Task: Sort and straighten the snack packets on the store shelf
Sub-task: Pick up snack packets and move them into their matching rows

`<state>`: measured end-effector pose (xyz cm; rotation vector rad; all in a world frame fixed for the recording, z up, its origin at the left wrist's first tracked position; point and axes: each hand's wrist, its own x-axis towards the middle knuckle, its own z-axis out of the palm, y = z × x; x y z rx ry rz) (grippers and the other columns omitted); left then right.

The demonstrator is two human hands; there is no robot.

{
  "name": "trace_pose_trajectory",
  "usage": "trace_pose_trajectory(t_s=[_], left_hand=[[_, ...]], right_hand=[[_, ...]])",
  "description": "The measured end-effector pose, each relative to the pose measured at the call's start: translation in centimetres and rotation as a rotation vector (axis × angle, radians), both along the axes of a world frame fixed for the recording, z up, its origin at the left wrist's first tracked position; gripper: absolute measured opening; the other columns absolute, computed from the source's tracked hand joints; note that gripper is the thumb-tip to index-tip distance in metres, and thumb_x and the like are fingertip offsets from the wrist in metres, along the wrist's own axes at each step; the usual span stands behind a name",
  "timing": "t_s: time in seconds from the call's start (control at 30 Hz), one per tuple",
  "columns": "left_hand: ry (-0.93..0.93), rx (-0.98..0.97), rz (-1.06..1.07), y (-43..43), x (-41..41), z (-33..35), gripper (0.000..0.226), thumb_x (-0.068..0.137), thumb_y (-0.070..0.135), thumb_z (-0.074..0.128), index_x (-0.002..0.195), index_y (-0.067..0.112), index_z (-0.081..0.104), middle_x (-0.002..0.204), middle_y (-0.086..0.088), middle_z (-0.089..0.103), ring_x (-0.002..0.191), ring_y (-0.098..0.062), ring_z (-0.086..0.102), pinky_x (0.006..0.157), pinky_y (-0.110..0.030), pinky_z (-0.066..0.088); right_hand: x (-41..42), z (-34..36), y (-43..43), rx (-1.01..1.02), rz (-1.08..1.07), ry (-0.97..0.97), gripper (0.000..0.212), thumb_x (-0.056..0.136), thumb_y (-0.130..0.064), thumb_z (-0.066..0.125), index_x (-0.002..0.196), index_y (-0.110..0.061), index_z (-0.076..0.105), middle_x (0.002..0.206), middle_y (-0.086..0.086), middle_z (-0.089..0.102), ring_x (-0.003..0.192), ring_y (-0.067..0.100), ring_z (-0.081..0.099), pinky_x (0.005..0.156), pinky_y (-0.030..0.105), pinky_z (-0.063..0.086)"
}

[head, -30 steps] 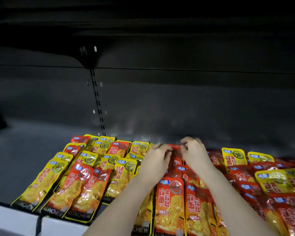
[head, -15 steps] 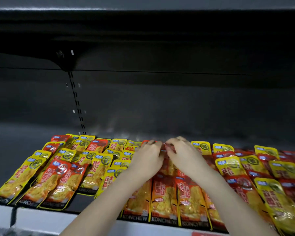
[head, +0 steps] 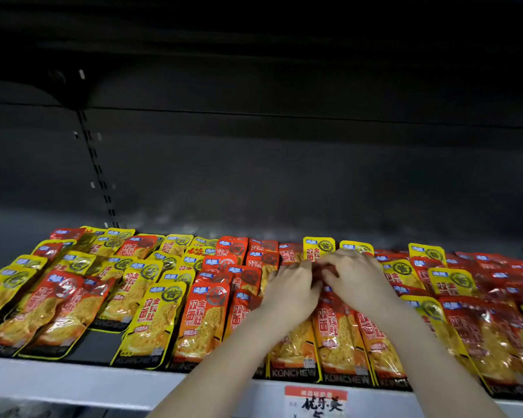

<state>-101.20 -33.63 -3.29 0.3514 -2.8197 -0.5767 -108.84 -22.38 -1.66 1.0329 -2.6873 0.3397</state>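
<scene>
**Two hands on the snack packets**

Far back on the left, a metal strip [head: 98, 170] with little holes runs up the dark back wall [head: 284, 176]. The snack packets [head: 151, 321] lie flat on the shelf [head: 73, 378] in rows, and they reach from the left side to the right side. On the left most are yellow, with some red ones mixed in, and many lie crooked and on top of each other. One dark bare bit of shelf shows near the front on the left.

In the middle, the left hand [head: 290, 292] lies palm down on the packets with its fingers bent and close together. Its tips meet a red packet [head: 323, 268] that sits between the two hands. On the front edge of the shelf, near the person, hangs a red and white price tag [head: 316, 401]. The right hand [head: 355, 277] is just beside the left one, a bit farther back, with bent fingers too. It is too blurry to tell if either hand pinches the red packet or only touches it.

On the right, the packets are mostly red.
</scene>
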Motion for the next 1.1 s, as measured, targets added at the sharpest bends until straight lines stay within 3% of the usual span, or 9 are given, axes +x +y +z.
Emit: trace_pose_trajectory(t_s=[0.23, 0.47, 0.6, 0.77, 0.93, 1.1], left_hand=[[0.072, 0.009, -0.053, -0.7, -0.2, -1.6, 0.042, 0.095, 0.037, 0.041, 0.134, 0.022, 0.043, 0.132, 0.0, 0.055, 0.128, -0.022, 0.041, 0.104, -0.041, 0.03], [0.217, -0.081, -0.081, -0.5, 0.4, -1.4, 0.034, 0.096, 0.037, 0.038, 0.125, 0.024, 0.052, 0.13, 0.007, 0.054, 0.126, -0.014, 0.04, 0.102, -0.037, 0.031], [0.255, -0.226, -0.121, 0.0, 1.2, -1.2, 0.04, 0.095, 0.043, 0.031, 0.117, 0.025, 0.06, 0.129, 0.009, 0.057, 0.127, -0.013, 0.042, 0.102, -0.037, 0.028], [0.183, -0.201, -0.144, 0.2, 1.6, -1.2, 0.04, 0.096, 0.041, 0.032, 0.12, 0.023, 0.059, 0.133, 0.005, 0.053, 0.124, -0.017, 0.046, 0.105, -0.041, 0.028], [0.179, -0.219, -0.147, 0.3, 1.7, -1.2, 0.037, 0.096, 0.036, 0.034, 0.117, 0.02, 0.06, 0.131, 0.003, 0.055, 0.12, -0.021, 0.048, 0.102, -0.042, 0.031], [0.195, -0.23, -0.165, 0.4, 1.7, -1.3, 0.035, 0.096, 0.032, 0.036, 0.115, 0.016, 0.061, 0.127, 0.001, 0.057, 0.115, -0.023, 0.051, 0.096, -0.042, 0.033]], right_hand=[[-0.2, -0.9, 0.9, 0.019, -0.041, 0.131, 0.026, 0.095, -0.033, 0.042, 0.113, -0.03, 0.061, 0.117, -0.011, 0.061, 0.118, 0.012, 0.05, 0.11, 0.033, 0.024], [-2.1, 1.1, 0.2, -0.166, -0.066, 0.028, 0.026, 0.093, -0.018, 0.047, 0.115, -0.017, 0.062, 0.111, 0.006, 0.063, 0.103, 0.028, 0.059, 0.088, 0.037, 0.046], [-4.1, 1.7, -1.8, -0.033, -0.125, -0.106, 0.033, 0.093, -0.023, 0.046, 0.124, -0.011, 0.051, 0.121, 0.015, 0.058, 0.116, 0.035, 0.048, 0.093, 0.042, 0.044], [-5.2, 1.0, -3.0, 0.09, -0.178, -0.129, 0.039, 0.091, -0.03, 0.048, 0.126, -0.012, 0.046, 0.128, 0.014, 0.051, 0.123, 0.035, 0.039, 0.096, 0.045, 0.038], [-5.5, 0.5, -3.5, -0.205, -0.162, -0.13, 0.037, 0.088, -0.018, 0.06, 0.125, -0.016, 0.055, 0.122, 0.016, 0.055, 0.112, 0.038, 0.053, 0.091, 0.041, 0.044], [-6.4, 0.3, -3.7, -0.559, -0.148, -0.182, 0.025, 0.086, -0.001, 0.058, 0.106, -0.01, 0.07, 0.107, 0.014, 0.069, 0.098, 0.031, 0.063, 0.081, 0.025, 0.043]])
